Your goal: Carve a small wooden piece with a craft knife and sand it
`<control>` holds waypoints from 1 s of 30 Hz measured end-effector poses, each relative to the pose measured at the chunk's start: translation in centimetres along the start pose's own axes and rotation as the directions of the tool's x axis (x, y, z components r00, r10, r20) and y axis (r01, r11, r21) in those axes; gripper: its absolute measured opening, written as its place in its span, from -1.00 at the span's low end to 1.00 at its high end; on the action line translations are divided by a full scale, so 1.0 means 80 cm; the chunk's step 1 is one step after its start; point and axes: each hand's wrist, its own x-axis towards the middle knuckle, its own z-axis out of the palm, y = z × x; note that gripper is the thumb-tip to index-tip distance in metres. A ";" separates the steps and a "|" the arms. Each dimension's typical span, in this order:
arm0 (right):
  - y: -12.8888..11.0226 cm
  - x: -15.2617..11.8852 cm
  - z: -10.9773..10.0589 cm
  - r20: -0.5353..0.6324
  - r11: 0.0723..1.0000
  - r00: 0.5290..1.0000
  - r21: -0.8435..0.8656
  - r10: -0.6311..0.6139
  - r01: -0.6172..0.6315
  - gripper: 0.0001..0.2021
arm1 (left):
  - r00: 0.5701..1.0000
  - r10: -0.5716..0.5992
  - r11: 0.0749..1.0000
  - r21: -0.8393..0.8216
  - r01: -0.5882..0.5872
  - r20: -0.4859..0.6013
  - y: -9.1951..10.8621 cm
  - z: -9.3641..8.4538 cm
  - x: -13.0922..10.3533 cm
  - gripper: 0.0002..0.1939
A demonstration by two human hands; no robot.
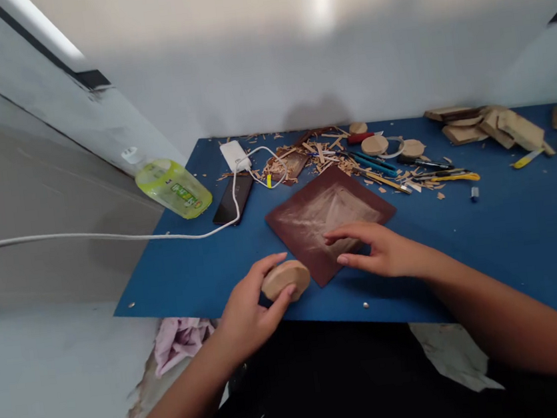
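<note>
Near the front edge of the blue table, my left hand (253,306) grips a round wooden disc (286,279) between thumb and fingers, its face tilted up. A dark red sheet of sandpaper (290,224), dusted with pale powder in its middle, lies just beyond the disc. Over the sheet's right front part is my right hand (376,249), thumb and index finger apart and nothing between them. Whether its fingertips touch the sandpaper I cannot tell. Part of the sheet is hidden under that hand.
Behind the sandpaper lie wood shavings (322,153), a teal cutter (374,163), a yellow cutter (456,176) and wooden discs (374,145). Wood blocks (515,125) are piled at right. On the left stand a yellow-green bottle (175,187), a phone (234,199) and a white cable (196,236) crossing the table edge.
</note>
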 end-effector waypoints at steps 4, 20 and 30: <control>-0.010 0.001 0.005 0.036 0.984 0.998 0.172 0.042 -0.048 -0.53 | 0.996 0.066 0.993 -0.099 -0.061 0.056 0.041 0.026 0.048 -0.42; 0.063 0.000 -0.085 -0.436 0.824 0.704 0.370 0.562 -0.429 -0.54 | 0.953 -0.297 0.944 0.131 0.302 -0.057 -0.073 -0.003 0.150 -0.55; 0.086 -0.001 -0.094 -0.426 0.771 0.654 0.466 0.625 -0.434 -0.51 | 0.834 -0.364 0.645 -0.533 0.547 0.415 -0.020 0.002 0.114 -0.53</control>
